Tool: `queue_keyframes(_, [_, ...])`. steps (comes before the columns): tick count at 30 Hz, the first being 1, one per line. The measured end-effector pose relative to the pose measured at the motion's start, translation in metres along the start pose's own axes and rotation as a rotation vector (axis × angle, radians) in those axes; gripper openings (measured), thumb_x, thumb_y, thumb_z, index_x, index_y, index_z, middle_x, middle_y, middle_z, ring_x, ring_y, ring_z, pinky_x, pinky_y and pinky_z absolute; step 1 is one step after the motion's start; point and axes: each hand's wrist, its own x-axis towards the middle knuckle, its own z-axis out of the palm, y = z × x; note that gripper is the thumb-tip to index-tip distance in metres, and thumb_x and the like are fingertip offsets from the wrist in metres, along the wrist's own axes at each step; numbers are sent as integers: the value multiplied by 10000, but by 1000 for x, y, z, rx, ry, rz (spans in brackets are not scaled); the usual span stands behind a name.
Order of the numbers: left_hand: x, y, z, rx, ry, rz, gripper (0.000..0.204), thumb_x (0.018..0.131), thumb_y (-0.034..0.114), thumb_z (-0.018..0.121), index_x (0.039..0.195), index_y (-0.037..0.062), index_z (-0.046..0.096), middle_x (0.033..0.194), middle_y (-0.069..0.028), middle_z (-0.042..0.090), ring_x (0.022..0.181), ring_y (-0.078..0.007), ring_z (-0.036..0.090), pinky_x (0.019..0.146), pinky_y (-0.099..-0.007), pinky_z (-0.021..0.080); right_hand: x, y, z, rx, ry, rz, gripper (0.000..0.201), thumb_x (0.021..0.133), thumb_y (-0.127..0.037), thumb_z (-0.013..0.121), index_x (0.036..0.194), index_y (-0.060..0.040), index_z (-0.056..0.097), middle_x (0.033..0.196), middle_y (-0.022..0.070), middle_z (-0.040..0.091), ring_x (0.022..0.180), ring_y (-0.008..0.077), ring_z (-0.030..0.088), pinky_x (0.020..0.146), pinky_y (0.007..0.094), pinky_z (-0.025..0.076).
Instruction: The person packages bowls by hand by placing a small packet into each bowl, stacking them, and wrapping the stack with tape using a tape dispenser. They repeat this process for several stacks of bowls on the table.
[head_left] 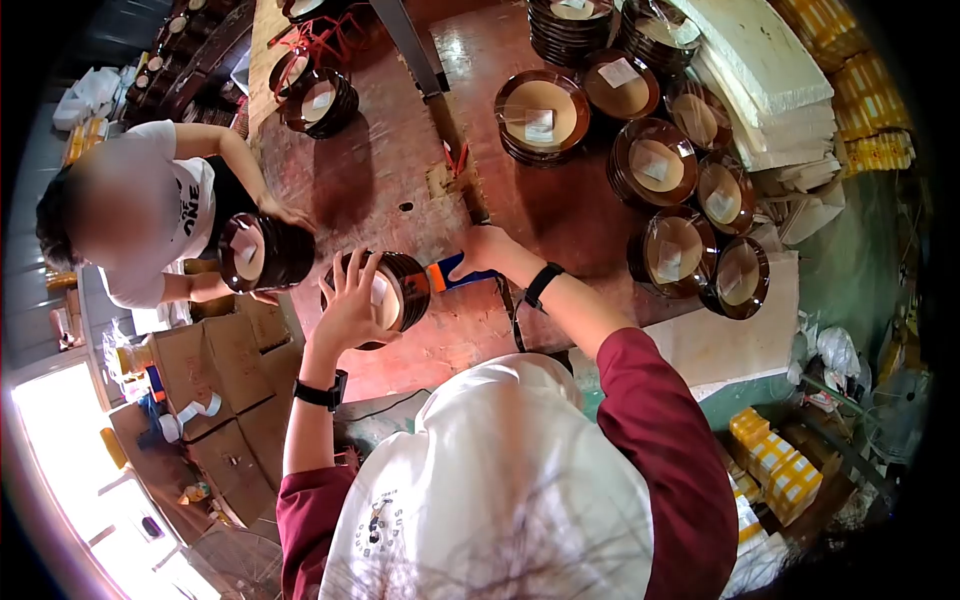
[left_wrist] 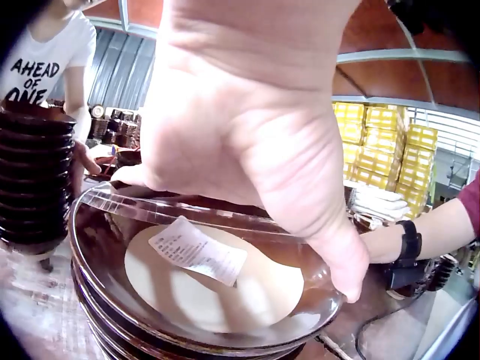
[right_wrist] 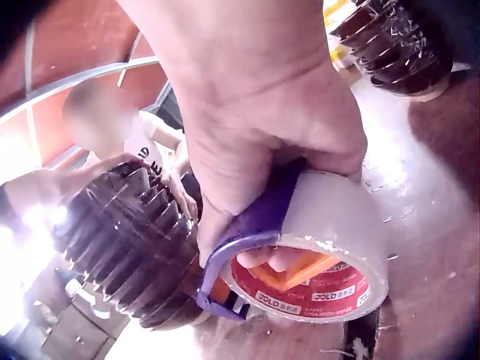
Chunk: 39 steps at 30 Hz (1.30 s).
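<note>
My left hand (head_left: 348,308) spans the mouth of a stack of dark brown glossy bowls (head_left: 414,288), its thumb and fingers spread to the rim. Inside the top bowl, in the left wrist view, lies a printed white label (left_wrist: 199,250) on a pale round base. A strip of clear tape (left_wrist: 180,212) crosses that bowl near its rim. My right hand (head_left: 492,252) grips a blue and orange tape dispenser (right_wrist: 259,206) carrying a wide roll of clear tape (right_wrist: 334,214). The dispenser's front end sits right at the side of the stack.
Across the reddish table (head_left: 400,180), another person (head_left: 150,215) holds a second bowl stack (head_left: 285,250). Several bowl stacks (head_left: 655,165) stand on the right, beside white foam sheets (head_left: 765,75). More bowls (head_left: 322,105) and red cord (head_left: 325,45) lie at the far left.
</note>
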Motion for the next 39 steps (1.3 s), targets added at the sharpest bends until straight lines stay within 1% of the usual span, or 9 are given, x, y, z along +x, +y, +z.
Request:
queue_keyframes(8, [2, 7, -5, 7, -19, -23, 1369, 440, 411, 962, 1582, 146, 256, 1623, -160, 223, 1511, -500, 119, 1107, -749, 190, -4, -20, 17, 22, 56, 67, 588, 631, -517, 834, 860, 18, 747, 800, 210, 722, 775, 374, 727, 705, 459, 582])
queue_keyframes(14, [2, 5, -1, 10, -36, -48, 1374, 439, 403, 966, 1583, 154, 247, 1631, -140, 207, 1518, -492, 104, 1124, -736, 185, 1, -9, 12, -97, -88, 50, 524, 674, -497, 813, 955, -56, 775, 911, 155, 754, 873, 324, 746, 727, 436, 593])
queue_keyframes(20, [2, 3, 0, 36, -41, -41, 1413, 430, 433, 975, 1593, 169, 217, 1653, -134, 182, 1524, -489, 96, 1146, -739, 174, -9, 5, 16, 65, 94, -7, 536, 647, -497, 800, 823, 7, 757, 814, 209, 728, 766, 370, 724, 688, 449, 580])
queue_keyframes(24, [6, 17, -17, 108, -133, -93, 1369, 490, 453, 956, 1597, 128, 219, 1659, -150, 203, 1520, -498, 131, 1165, -725, 151, -55, 4, -29, 207, 103, 222, 598, 685, -557, 794, 909, -4, 769, 874, 205, 743, 848, 359, 737, 749, 458, 582])
queue_keyframes(27, [18, 43, -15, 247, 25, -33, 1126, 640, 400, 891, 1547, 50, 322, 1609, -168, 330, 1502, -448, 244, 1203, -645, 188, -93, 22, -39, 396, 150, 289, 636, 713, -590, 792, 869, 26, 761, 826, 211, 736, 758, 339, 737, 704, 441, 580])
queue_keyframes(30, [53, 73, 8, 277, -41, 286, 794, 780, 301, 791, 1434, -14, 467, 1501, -175, 480, 1454, -373, 369, 1215, -546, 250, -137, 38, -32, 816, 126, 282, 610, 750, -562, 799, 835, 40, 748, 775, 203, 723, 643, 276, 722, 631, 393, 575])
queue_keyframes(31, [59, 76, 30, 321, -70, 339, 558, 834, 265, 727, 1297, -19, 599, 1433, -157, 547, 1408, -303, 441, 1205, -464, 292, -153, 37, -29, 937, 209, 241, 452, 831, -403, 809, 867, 44, 750, 691, 81, 698, 570, 125, 648, 541, 312, 511])
queue_keyframes(35, [75, 43, 122, 782, -332, 341, 468, 904, 306, 620, 1266, 13, 662, 1420, -167, 563, 1398, -335, 456, 1223, -440, 255, -209, 38, -10, 1309, 226, 327, 371, 863, -334, 804, 921, 28, 750, 714, 21, 686, 598, 79, 617, 536, 270, 488])
queue_keyframes(39, [88, 59, 142, 1077, -563, 300, 467, 969, 273, 513, 1348, 30, 637, 1480, -172, 532, 1419, -346, 441, 1239, -453, 208, -246, 39, 10, 1406, 372, 276, 373, 867, -356, 809, 916, 8, 744, 735, 14, 680, 653, 60, 609, 576, 243, 476])
